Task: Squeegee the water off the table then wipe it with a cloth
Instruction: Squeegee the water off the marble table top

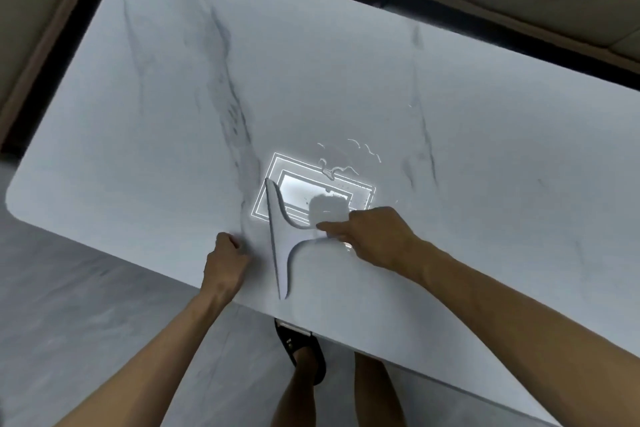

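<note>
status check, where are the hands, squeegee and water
Right hand grips squeegee, blade on table. Left hand fisted at near edge. Water past the blade. No cloth visible.

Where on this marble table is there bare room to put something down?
The table's far half and both ends are bare. It is crowded only at the near edge, where the left hand, squeegee, right hand and water streaks sit together.

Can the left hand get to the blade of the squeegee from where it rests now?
Probably yes. The left hand rests on the table beside the blade of the squeegee, with only bare tabletop between them. The right hand holds the handle on the other side.
</note>
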`<state>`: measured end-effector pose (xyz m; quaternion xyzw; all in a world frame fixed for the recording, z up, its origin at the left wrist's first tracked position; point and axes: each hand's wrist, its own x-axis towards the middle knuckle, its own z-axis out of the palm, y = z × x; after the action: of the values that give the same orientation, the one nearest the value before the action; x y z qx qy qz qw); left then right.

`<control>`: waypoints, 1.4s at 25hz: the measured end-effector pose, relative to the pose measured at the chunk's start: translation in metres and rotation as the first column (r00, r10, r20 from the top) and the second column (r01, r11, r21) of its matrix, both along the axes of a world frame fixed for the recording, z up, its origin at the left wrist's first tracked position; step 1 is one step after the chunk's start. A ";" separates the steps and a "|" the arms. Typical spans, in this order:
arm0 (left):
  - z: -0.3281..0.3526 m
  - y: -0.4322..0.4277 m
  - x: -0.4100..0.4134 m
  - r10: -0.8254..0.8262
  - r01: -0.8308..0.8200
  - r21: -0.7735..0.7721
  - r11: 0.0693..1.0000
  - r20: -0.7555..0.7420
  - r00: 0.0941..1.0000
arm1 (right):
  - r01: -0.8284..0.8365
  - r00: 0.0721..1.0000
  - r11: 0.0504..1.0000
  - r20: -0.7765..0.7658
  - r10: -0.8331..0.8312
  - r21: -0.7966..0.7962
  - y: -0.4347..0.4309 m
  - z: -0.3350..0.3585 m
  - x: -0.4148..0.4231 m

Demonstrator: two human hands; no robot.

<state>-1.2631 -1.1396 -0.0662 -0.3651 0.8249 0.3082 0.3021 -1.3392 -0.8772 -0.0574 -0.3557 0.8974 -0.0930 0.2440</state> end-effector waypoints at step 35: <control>-0.002 0.094 -0.103 -0.069 0.073 0.071 0.995 -0.062 0.996 | 0.509 0.861 0.819 -0.168 -0.480 0.267 0.176 0.047 -0.069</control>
<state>-1.3663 -1.0460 -0.0682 -0.3148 0.8341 0.3382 0.3012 -1.4086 -0.7017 -0.0107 -0.0730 0.9726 0.0017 0.2206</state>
